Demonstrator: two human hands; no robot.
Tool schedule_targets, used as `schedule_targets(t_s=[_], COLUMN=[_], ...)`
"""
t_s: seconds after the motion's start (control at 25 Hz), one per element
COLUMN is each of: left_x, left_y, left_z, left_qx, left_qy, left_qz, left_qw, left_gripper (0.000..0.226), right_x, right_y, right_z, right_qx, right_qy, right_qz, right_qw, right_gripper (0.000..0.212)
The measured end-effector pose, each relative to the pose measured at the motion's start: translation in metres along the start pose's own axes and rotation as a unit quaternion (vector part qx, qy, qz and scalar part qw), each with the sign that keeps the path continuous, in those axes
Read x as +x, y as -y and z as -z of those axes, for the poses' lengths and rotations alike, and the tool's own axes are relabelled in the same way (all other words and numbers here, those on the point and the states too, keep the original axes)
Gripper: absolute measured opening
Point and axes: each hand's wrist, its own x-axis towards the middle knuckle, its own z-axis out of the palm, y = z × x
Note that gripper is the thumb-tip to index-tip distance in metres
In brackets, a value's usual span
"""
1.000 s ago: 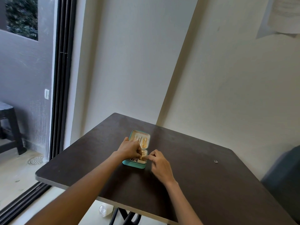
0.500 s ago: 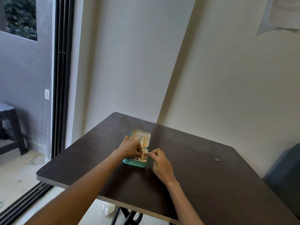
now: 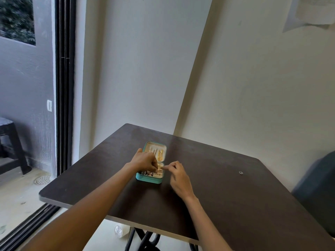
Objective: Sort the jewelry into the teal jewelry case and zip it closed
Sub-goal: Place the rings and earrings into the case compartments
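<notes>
One teal jewelry case (image 3: 149, 178), open on the surface (image 3: 226, 196); one ring (image 3: 241, 172) apart.
My left hand (image 3: 144, 159) and right hand (image 3: 178, 175) pinch small gold pieces over its cream tray.

I sit at a dark brown table (image 3: 226, 205) set in a corner of cream walls (image 3: 145, 69). To my left a black-framed sliding door (image 3: 64, 87) shows a grey balcony wall, a dark stool (image 3: 10, 142) and a floor drain (image 3: 42, 179).
</notes>
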Motion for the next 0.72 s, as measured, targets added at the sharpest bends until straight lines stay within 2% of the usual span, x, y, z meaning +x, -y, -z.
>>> schedule_targets(t_s=[0.08, 0.16, 0.24, 0.36, 0.48, 0.6, 0.72], left_x=[0.003, 0.013, 0.03, 0.066, 0.095, 0.125, 0.156], left_y=[-0.007, -0.027, -0.063, -0.141, -0.215, -0.262, -0.285], left_z=[0.009, 0.013, 0.006, -0.023, -0.056, -0.085, -0.102], left_qx=[-0.024, -0.062, -0.15, -0.325, -0.429, -0.465, -0.462], left_qy=[-0.02, -0.079, -0.104, -0.055, 0.0, 0.035, 0.052], left_qz=[0.01, 0.017, 0.016, 0.011, 0.032, 0.051, 0.049], left_qw=[0.999, 0.995, 0.983, 0.944, 0.903, 0.883, 0.884], left_gripper=[0.022, 0.024, 0.025, 0.029, 0.036, 0.04, 0.04], right_x=[0.001, 0.003, 0.006, 0.005, -0.014, -0.034, -0.04], right_y=[-0.008, -0.019, -0.031, -0.076, -0.136, -0.185, -0.227], right_z=[0.008, 0.02, 0.035, 0.059, 0.08, 0.099, 0.119], right_qx=[0.05, 0.079, 0.099, 0.101, 0.066, 0.03, -0.056], right_qy=[-0.046, -0.088, -0.118, -0.125, -0.127, -0.129, -0.118], right_qz=[-0.063, -0.125, -0.174, -0.275, -0.361, -0.404, -0.411], right_qw=[0.996, 0.985, 0.973, 0.948, 0.921, 0.905, 0.902], right_gripper=[0.044, 0.039, 0.031, 0.024, 0.025, 0.024, 0.028])
